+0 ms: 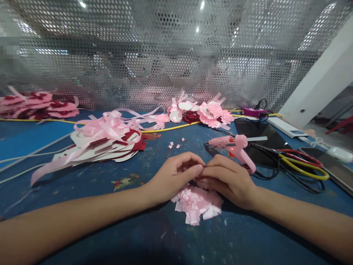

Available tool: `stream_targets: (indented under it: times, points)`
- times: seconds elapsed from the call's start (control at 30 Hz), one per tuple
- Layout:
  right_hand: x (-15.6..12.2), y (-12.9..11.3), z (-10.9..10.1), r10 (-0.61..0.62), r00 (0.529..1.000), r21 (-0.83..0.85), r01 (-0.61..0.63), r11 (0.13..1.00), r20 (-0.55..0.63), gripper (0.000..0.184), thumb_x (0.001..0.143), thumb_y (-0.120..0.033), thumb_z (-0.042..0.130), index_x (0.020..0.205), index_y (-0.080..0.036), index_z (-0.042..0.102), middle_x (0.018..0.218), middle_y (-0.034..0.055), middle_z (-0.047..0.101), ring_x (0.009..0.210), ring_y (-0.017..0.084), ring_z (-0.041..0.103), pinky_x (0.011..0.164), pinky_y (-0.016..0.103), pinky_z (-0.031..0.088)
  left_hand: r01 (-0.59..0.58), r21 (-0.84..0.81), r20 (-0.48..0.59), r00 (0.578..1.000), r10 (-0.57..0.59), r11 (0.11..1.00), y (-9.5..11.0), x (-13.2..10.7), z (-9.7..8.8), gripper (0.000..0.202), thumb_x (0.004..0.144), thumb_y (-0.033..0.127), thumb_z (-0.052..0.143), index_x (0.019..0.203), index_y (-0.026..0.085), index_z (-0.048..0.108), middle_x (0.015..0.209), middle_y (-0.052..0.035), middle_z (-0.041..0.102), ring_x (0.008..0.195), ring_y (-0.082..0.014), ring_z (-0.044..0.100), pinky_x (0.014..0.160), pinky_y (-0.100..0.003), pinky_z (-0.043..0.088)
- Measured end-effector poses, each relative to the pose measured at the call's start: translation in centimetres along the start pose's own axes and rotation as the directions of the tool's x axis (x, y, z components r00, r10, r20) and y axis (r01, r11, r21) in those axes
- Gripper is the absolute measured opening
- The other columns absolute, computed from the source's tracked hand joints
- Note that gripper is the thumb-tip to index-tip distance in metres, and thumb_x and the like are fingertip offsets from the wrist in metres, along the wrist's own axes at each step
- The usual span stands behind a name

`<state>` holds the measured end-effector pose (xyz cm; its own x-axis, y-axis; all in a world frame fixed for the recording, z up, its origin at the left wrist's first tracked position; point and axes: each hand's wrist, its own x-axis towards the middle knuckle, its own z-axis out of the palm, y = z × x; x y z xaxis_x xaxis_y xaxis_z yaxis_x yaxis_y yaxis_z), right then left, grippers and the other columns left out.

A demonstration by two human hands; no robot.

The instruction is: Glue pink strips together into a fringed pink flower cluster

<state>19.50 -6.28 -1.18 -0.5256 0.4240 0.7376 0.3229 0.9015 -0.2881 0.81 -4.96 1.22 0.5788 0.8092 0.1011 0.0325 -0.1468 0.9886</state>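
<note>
Just in front of me on the blue table lies a pink fringed rosette, its short ribbon-like strips spread outward. My left hand is curled beside its upper left, thumb and forefinger pinched together. From the other side my right hand meets it, fingers closed and bent over the rosette's top edge. The fingertips of both hands come together above the rosette; whatever they pinch is small and mostly hidden. Tiny pink scraps lie beyond my left hand.
A pink glue gun with a glue stick lies beyond my right hand, near yellow-and-red-handled scissors and a dark tablet. Pink ribbon tops stacked card shapes at left. More rosettes sit by the perforated metal screen.
</note>
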Motion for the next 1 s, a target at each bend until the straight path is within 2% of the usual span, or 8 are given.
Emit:
stream_targets:
  times: [0.13,0.23,0.37,0.53,0.67,0.8,0.9,1.0]
  points:
    - [-0.1,0.1,0.1,0.02,0.999,-0.004,-0.021,1.0,-0.046,0.006,0.09,-0.02,0.052,0.09,-0.017,0.057,0.079,0.0017,0.062,0.074,0.011,0.055,0.066,0.022,0.045,0.068,-0.085,0.035,0.997,-0.065,0.994,0.0,0.0,0.1,0.012,0.08,0.026,0.06,0.087,0.016,0.061,0.079,0.0012,0.063,0.071,-0.0087,0.06,0.068,-0.02,0.049]
    - [0.0,0.0,0.0,0.045,0.998,-0.089,-0.049,0.995,-0.041,0.015,0.09,-0.024,0.052,0.077,-0.018,0.053,0.067,-0.0014,0.059,0.063,0.01,0.052,0.058,0.021,0.039,0.097,-0.077,0.053,0.994,-0.093,0.992,-0.3,-0.1,0.1,0.016,0.074,0.024,0.066,0.088,0.017,0.063,0.081,-0.0005,0.067,0.075,-0.0126,0.064,0.072,-0.024,0.051]
    - [0.0,0.0,-0.1,0.037,0.999,-0.169,-0.041,0.985,-0.028,0.022,0.09,-0.028,0.053,0.07,-0.019,0.051,0.06,-0.0026,0.058,0.056,0.01,0.05,0.052,0.022,0.034,0.062,0.073,0.039,0.997,-0.065,0.995,-0.3,-0.3,0.1,0.009,0.074,0.024,0.066,0.081,0.019,0.069,0.079,-0.0015,0.071,0.074,-0.015,0.066,0.071,-0.025,0.052]
    - [-0.1,0.1,0.0,0.045,0.999,-0.189,-0.046,0.981,-0.01,0.021,0.09,-0.029,0.051,0.071,-0.019,0.052,0.059,-0.003,0.057,0.054,0.009,0.049,0.051,0.022,0.032,-0.015,0.306,0.023,1.0,0.008,0.952,0.1,-0.5,0.1,0.012,0.078,0.025,0.062,0.075,0.018,0.071,0.075,-0.0015,0.071,0.066,-0.0136,0.064,0.06,-0.022,0.049]
    - [0.0,0.0,0.1,0.116,0.993,-0.226,-0.107,0.968,0.026,0.021,0.089,-0.032,0.052,0.074,-0.019,0.053,0.058,-0.0039,0.053,0.051,0.009,0.044,0.049,0.023,0.028,-0.085,0.478,-0.136,0.976,0.17,0.874,0.1,0.0,-0.7,0.014,0.08,0.03,0.061,0.077,0.019,0.07,0.076,-0.0011,0.07,0.071,-0.0144,0.063,0.069,-0.025,0.049]
    - [0.3,-0.3,0.1,0.114,0.955,-0.129,-0.082,0.988,0.274,0.022,0.087,-0.039,0.055,0.088,-0.017,0.056,0.07,-0.0011,0.057,0.061,0.011,0.047,0.055,0.023,0.035,-0.151,0.636,-0.271,0.874,0.403,0.757,-0.6,1.7,-3.4,0.013,0.078,0.032,0.065,0.076,0.02,0.068,0.085,-0.0028,0.07,0.088,-0.0179,0.062,0.086,-0.031,0.045]
    - [0.5,-0.3,0.2,0.031,0.905,-0.052,-0.01,0.999,0.424,0.033,0.086,-0.047,0.054,0.094,-0.016,0.058,0.081,0.0031,0.06,0.072,0.014,0.05,0.063,0.026,0.04,-0.02,0.645,-0.385,0.854,0.348,0.764,-1.7,3.1,-5.8,0.017,0.076,0.035,0.064,0.076,0.018,0.068,0.085,-0.0041,0.07,0.082,-0.0188,0.062,0.082,-0.034,0.046]
    - [0.5,-0.1,0.3,-0.001,0.899,-0.041,0.021,0.999,0.438,0.026,0.092,-0.038,0.046,0.09,-0.016,0.061,0.083,0.0047,0.062,0.075,0.015,0.051,0.067,0.027,0.042,0.083,0.577,-0.445,0.866,0.228,0.813,-2.5,3.9,-7.1,0.014,0.072,0.028,0.065,0.078,0.017,0.068,0.086,-0.0056,0.07,0.076,-0.0188,0.063,0.076,-0.035,0.048]
